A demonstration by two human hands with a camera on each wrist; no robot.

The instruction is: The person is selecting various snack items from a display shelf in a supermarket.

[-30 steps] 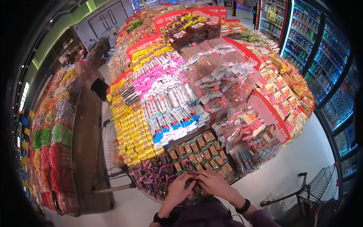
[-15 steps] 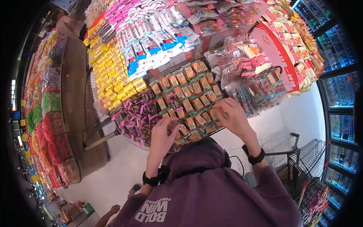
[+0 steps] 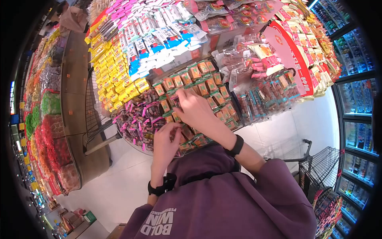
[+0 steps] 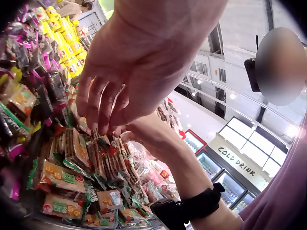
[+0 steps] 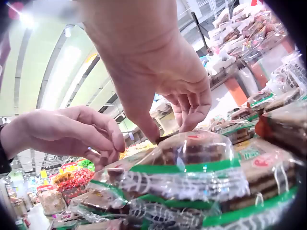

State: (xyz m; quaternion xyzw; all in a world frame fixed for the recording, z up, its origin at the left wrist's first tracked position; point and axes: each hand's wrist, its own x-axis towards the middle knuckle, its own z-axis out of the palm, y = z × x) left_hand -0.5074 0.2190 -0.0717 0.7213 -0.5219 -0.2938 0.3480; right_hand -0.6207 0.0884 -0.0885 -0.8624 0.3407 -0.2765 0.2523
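My right hand reaches leftward across rows of brown snack packs with clear, green-edged wrappers. Thumb and fingers come together on a small dark wrapped candy, low over the packs in the right wrist view. Nearer my body, the left hand hovers at the near left part of these packs, its fingers loosely bent and thumb apart. Its fingertips hang right at the pack tops in the left wrist view, with nothing seen between them. Dark candies with pink wrapper ends lie heaped to the left.
Yellow packs and white-and-blue packs rise behind. Bagged snacks lie on the right beside a pink sign. A shopping cart stands at right, another cart at left. A person is at far left.
The head view has tilted down. My hands, close together at first, moved apart; then the right hand swung left and farther over the packs. The left stays near the front left.
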